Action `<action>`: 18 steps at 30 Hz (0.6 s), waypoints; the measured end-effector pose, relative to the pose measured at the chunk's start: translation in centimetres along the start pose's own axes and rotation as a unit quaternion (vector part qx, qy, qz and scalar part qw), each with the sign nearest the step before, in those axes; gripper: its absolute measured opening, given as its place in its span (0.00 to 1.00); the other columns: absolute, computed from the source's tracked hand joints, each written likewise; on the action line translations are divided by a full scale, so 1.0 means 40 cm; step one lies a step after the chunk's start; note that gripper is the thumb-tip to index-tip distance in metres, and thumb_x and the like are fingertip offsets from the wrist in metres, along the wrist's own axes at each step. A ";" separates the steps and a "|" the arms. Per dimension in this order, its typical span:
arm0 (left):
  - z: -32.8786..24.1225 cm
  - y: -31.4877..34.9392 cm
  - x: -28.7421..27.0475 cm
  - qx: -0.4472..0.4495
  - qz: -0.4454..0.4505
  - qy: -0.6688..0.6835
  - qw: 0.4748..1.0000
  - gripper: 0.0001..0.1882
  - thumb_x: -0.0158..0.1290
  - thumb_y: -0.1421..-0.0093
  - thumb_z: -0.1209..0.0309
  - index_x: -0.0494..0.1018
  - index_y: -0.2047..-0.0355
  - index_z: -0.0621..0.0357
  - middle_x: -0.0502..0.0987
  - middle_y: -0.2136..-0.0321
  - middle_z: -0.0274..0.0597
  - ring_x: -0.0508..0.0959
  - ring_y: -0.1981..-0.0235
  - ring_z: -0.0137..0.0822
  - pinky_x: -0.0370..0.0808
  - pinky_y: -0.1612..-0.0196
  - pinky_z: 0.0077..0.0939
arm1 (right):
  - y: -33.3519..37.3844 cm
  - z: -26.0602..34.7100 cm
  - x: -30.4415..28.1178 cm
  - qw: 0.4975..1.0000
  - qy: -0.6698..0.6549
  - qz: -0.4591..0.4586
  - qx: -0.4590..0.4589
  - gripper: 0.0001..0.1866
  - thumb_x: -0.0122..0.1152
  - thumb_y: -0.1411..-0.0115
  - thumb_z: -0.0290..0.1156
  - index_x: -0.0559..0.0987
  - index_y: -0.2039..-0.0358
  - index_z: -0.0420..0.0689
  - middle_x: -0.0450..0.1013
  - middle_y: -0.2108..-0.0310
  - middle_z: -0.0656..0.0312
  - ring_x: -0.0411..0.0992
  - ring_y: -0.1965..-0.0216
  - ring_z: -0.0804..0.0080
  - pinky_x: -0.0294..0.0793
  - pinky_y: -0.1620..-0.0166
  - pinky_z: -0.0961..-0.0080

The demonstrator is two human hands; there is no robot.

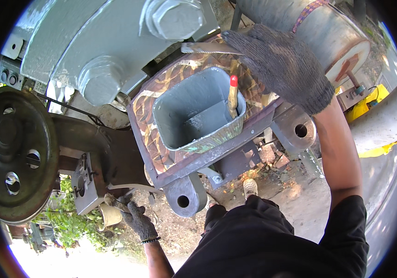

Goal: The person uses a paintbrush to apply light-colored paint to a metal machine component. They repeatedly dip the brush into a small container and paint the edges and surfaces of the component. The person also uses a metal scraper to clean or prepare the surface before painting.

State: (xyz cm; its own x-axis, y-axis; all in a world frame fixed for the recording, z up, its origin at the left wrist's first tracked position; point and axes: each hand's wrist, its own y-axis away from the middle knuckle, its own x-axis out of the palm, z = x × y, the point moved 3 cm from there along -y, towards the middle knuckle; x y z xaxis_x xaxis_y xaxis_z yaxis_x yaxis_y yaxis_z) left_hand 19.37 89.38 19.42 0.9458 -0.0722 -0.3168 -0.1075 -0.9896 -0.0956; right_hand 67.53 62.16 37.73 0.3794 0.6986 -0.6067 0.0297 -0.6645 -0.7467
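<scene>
My right hand (pixel 284 65), in a dark knitted glove, is closed over one end of a flat, pale metal strip (pixel 210 48). The strip points left above the far rim of a grey-blue metal tin (pixel 198 109). Inside the tin, a wooden handle with a red tip (pixel 233 95) leans in the right corner; its lower end is hidden. Low on the left, my left hand (pixel 138 221), also gloved, has its fingers curled beside the dark machine arm. A small brownish piece (pixel 110 200) shows at its fingertips, too unclear to name.
The tin stands on a patterned cloth (pixel 150 120) over a metal-edged platform (pixel 217 150). Large bolts (pixel 101 78) stick out of a grey-painted casting at upper left. A dark handwheel (pixel 18 155) stands left, a metal cylinder (pixel 318 32) upper right. Rubble (pixel 272 155) lies below.
</scene>
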 end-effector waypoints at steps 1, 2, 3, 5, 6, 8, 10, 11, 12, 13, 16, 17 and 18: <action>-0.001 -0.006 -0.008 0.003 0.007 -0.002 1.000 0.30 0.49 0.28 0.64 0.61 0.29 0.63 0.71 0.38 0.42 0.73 0.50 0.30 0.73 0.58 0.24 | 0.001 -0.004 0.011 0.999 -0.032 -0.010 0.006 0.30 0.64 0.39 0.31 0.76 0.35 0.51 0.78 0.54 0.56 0.78 0.55 0.54 0.79 0.51 0.57; -0.004 -0.007 -0.012 0.012 0.009 -0.003 1.000 0.30 0.49 0.28 0.64 0.61 0.29 0.63 0.71 0.37 0.42 0.73 0.49 0.31 0.73 0.56 0.25 | 0.004 -0.006 0.016 0.997 -0.066 -0.021 0.020 0.29 0.64 0.39 0.31 0.76 0.35 0.51 0.78 0.54 0.55 0.78 0.54 0.54 0.79 0.50 0.57; -0.007 -0.009 -0.016 0.014 0.000 0.000 1.000 0.31 0.49 0.28 0.64 0.60 0.29 0.63 0.70 0.37 0.43 0.73 0.47 0.32 0.73 0.55 0.26 | 0.007 -0.007 0.021 0.997 -0.066 -0.024 0.021 0.29 0.64 0.39 0.31 0.76 0.35 0.51 0.78 0.54 0.55 0.78 0.54 0.54 0.79 0.50 0.57; -0.018 -0.009 -0.015 0.018 -0.018 0.010 1.000 0.31 0.49 0.28 0.65 0.59 0.28 0.64 0.70 0.35 0.45 0.72 0.43 0.34 0.74 0.53 0.28 | 0.014 -0.001 0.022 0.996 -0.072 -0.036 0.038 0.28 0.63 0.38 0.32 0.76 0.36 0.51 0.79 0.53 0.54 0.78 0.53 0.54 0.79 0.50 0.58; -0.028 -0.009 -0.009 0.029 -0.011 0.007 0.999 0.31 0.49 0.28 0.65 0.59 0.28 0.64 0.69 0.35 0.45 0.72 0.42 0.34 0.74 0.53 0.29 | 0.016 0.002 0.023 0.996 -0.068 -0.030 0.049 0.28 0.63 0.38 0.32 0.77 0.36 0.51 0.79 0.52 0.54 0.78 0.53 0.54 0.79 0.50 0.58; -0.051 -0.008 0.002 0.040 -0.011 -0.003 0.999 0.31 0.49 0.28 0.66 0.59 0.28 0.64 0.69 0.34 0.46 0.71 0.40 0.35 0.74 0.51 0.30 | 0.015 0.010 0.025 0.996 -0.044 -0.046 0.060 0.27 0.63 0.37 0.33 0.77 0.37 0.51 0.79 0.52 0.53 0.78 0.53 0.54 0.79 0.50 0.58; -0.072 -0.001 0.014 0.047 0.004 -0.019 0.999 0.30 0.49 0.28 0.67 0.60 0.28 0.64 0.70 0.36 0.47 0.73 0.45 0.34 0.74 0.52 0.28 | 0.013 0.008 0.027 0.981 -0.165 -0.057 0.081 0.25 0.62 0.36 0.33 0.77 0.37 0.49 0.79 0.52 0.53 0.78 0.53 0.54 0.79 0.50 0.57; -0.079 0.002 0.022 0.048 0.002 -0.021 0.999 0.30 0.49 0.28 0.67 0.60 0.28 0.64 0.70 0.36 0.46 0.74 0.47 0.34 0.74 0.53 0.27 | 0.018 0.004 0.029 0.973 -0.204 -0.018 0.108 0.25 0.61 0.35 0.33 0.77 0.38 0.49 0.79 0.52 0.53 0.78 0.53 0.54 0.79 0.50 0.56; -0.087 0.004 0.028 0.063 0.002 -0.027 0.998 0.30 0.49 0.28 0.67 0.60 0.29 0.64 0.71 0.37 0.46 0.74 0.49 0.33 0.74 0.54 0.27 | 0.022 -0.002 0.023 0.970 -0.203 -0.051 0.120 0.24 0.61 0.35 0.33 0.78 0.38 0.48 0.79 0.52 0.52 0.78 0.52 0.54 0.78 0.50 0.56; -0.093 0.002 0.036 0.074 0.009 0.004 0.997 0.29 0.49 0.28 0.68 0.61 0.29 0.64 0.71 0.38 0.45 0.74 0.53 0.31 0.74 0.56 0.25 | 0.035 -0.007 0.015 0.969 -0.190 -0.033 0.154 0.23 0.60 0.34 0.33 0.78 0.38 0.48 0.79 0.53 0.53 0.78 0.52 0.53 0.78 0.50 0.56; -0.099 -0.001 0.042 0.069 0.032 0.030 0.997 0.28 0.48 0.27 0.69 0.61 0.29 0.65 0.72 0.38 0.44 0.74 0.52 0.31 0.74 0.56 0.26 | 0.067 -0.022 -0.006 0.960 -0.188 0.002 0.208 0.22 0.59 0.33 0.34 0.77 0.39 0.47 0.78 0.54 0.53 0.77 0.52 0.52 0.77 0.51 0.55; -0.099 -0.003 0.045 0.067 0.045 0.029 0.996 0.28 0.48 0.27 0.69 0.60 0.29 0.65 0.71 0.38 0.44 0.74 0.52 0.31 0.74 0.56 0.25 | 0.074 -0.027 -0.007 0.948 -0.196 0.031 0.249 0.22 0.59 0.33 0.34 0.77 0.39 0.47 0.78 0.54 0.53 0.77 0.52 0.52 0.77 0.52 0.55; -0.100 -0.006 0.047 0.070 0.058 0.028 0.996 0.28 0.47 0.27 0.70 0.60 0.29 0.65 0.71 0.37 0.44 0.74 0.52 0.31 0.74 0.55 0.25 | 0.073 -0.018 -0.017 0.959 -0.201 0.005 0.199 0.22 0.59 0.33 0.34 0.77 0.39 0.47 0.78 0.54 0.53 0.77 0.54 0.51 0.77 0.52 0.55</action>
State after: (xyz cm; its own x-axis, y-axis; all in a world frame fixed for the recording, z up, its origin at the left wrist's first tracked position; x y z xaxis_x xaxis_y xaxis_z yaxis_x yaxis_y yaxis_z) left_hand 22.42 88.98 22.63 0.9399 -0.1954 -0.2799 -0.2543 -0.9478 -0.1925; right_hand 68.02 59.56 36.17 -0.0116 0.7913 -0.6113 -0.3581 -0.5741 -0.7364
